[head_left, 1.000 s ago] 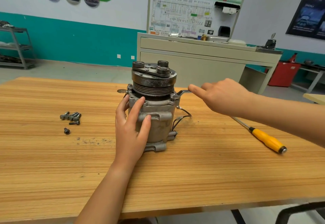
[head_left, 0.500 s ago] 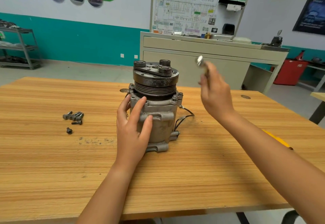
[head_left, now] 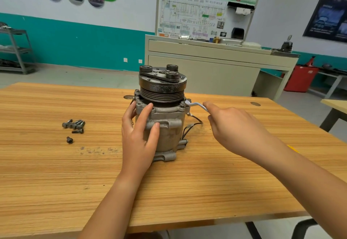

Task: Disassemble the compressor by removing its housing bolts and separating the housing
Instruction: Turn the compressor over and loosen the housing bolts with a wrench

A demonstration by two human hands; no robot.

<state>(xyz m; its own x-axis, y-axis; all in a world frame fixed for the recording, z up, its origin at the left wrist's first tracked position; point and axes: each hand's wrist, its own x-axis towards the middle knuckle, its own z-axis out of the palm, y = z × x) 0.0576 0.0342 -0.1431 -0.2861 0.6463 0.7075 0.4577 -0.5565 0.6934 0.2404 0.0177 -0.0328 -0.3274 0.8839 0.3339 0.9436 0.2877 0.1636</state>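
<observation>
left hand (head_left: 139,135) splayed, right hand (head_left: 232,128) seemingly gripping

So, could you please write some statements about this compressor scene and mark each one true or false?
1. The grey metal compressor stands upright on the light wooden table, black grooved pulley on top. True.
2. The right hand holds a silver wrench set at a flange bolt. True.
3. The left hand is lifted off the compressor. False: it rests on the compressor's side.
4. The loose dark bolts lie right of the compressor. False: they lie to its left.
</observation>
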